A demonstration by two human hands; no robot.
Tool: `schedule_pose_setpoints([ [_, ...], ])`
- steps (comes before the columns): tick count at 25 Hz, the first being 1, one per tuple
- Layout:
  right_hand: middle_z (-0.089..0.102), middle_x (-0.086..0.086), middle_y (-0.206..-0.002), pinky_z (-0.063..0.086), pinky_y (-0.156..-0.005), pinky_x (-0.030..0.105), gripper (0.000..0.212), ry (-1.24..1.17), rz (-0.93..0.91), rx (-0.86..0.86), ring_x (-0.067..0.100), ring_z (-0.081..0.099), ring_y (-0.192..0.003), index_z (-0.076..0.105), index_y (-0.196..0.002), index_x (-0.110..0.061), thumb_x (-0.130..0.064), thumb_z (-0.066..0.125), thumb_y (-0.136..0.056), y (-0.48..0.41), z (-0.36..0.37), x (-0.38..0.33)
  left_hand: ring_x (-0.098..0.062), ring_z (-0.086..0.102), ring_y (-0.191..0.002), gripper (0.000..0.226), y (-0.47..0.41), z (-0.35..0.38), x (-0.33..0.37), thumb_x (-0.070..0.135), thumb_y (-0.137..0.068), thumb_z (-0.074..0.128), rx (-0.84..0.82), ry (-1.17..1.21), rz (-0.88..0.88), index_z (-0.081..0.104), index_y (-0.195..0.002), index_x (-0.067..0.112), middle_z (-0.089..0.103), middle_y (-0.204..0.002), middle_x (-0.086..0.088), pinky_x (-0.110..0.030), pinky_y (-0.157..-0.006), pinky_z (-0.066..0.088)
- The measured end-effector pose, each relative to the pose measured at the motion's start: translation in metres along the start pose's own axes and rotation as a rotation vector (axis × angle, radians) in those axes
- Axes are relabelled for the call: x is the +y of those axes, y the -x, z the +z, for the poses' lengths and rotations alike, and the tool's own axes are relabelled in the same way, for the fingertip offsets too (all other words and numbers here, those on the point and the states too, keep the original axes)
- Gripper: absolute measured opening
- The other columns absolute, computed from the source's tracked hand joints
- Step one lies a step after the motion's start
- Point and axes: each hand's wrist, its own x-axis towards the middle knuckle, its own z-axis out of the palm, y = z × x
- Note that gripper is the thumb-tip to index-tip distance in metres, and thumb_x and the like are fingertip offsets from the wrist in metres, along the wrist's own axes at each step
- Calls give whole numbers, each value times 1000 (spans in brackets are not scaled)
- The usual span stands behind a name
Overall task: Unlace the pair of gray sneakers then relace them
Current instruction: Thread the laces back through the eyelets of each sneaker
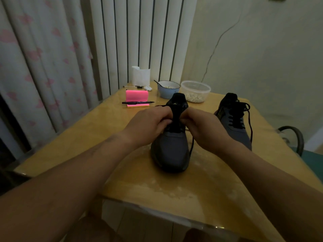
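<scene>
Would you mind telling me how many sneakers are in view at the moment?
2. One sneaker stands in the middle, toe toward the camera, with the left hand and right hand gripping its laces. The second sneaker lies to its right, untouched. None appears hidden.

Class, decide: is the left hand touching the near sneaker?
Touching. The head view shows the left hand with its fingers curled onto the near sneaker at its black tongue, with no gap between them.
</scene>
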Motion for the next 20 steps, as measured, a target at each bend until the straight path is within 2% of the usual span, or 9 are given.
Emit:
schedule_pose_setpoints([
  [3, 66, -6, -91, 56, -76, 47, 6, -205, 227, 62, 15, 62, -83, 60, -102, -22, -26, 57, -106, 3, 14, -1, -11, 60, -82, 2, 5, 6, 0, 24, -104, 61, 64, 50, -80, 60, -102, 24, 63, -90, 10, -37, -71, 53],
  [7, 69, -1, -100, 57, -89, 53, 11, -527, 483, 77, 17, 67, -95, 61, -101, -21, -24, 53, -108, 8, 21, -7, -3, 59, -84, 6, 8, 19, 4, 22, -104, 60, 154, 193, -264, 57, -99, 22, 60, -88, 13, -30, -72, 49],
  [9, 68, 2, -102, 57, -90, 52, 10, -531, 466, 22, 19, 66, -96, 60, -102, -20, -24, 53, -108, 9, 14, -7, -2, 59, -90, 4, 7, 19, 4, 19, -103, 62, 135, 269, -296, 60, -100, 21, 62, -93, 12, -32, -81, 54],
  [12, 65, -4, -99, 56, -86, 47, 9, -348, 324, -125, 17, 63, -93, 60, -105, -24, -33, 58, -105, -1, -4, -6, -5, 61, -98, 7, 3, 7, 0, 20, -102, 65, -11, 246, -188, 65, -108, 24, 65, -102, 11, -32, -87, 55],
  [15, 64, -2, -96, 55, -83, 47, 6, -217, 255, -170, 17, 61, -89, 61, -101, -25, -30, 63, -103, -10, -10, -10, -8, 62, -94, 5, -3, -4, 0, 26, -102, 65, -63, 159, -129, 67, -106, 28, 65, -99, 10, -38, -82, 56],
  [17, 64, -1, -93, 56, -82, 52, 9, -262, 284, -144, 20, 62, -88, 59, -96, -26, -29, 61, -103, -9, -5, -10, -9, 62, -90, 2, -3, -3, 2, 28, -103, 64, -39, 150, -141, 65, -102, 27, 65, -94, 10, -40, -79, 57],
  [20, 64, 0, -91, 57, -82, 58, 14, -317, 333, -107, 24, 63, -88, 56, -93, -26, -32, 57, -105, -3, 3, -9, -9, 60, -80, 11, 1, 5, 5, 28, -102, 63, 37, 146, -194, 60, -92, 27, 63, -84, 10, -38, -69, 51],
])
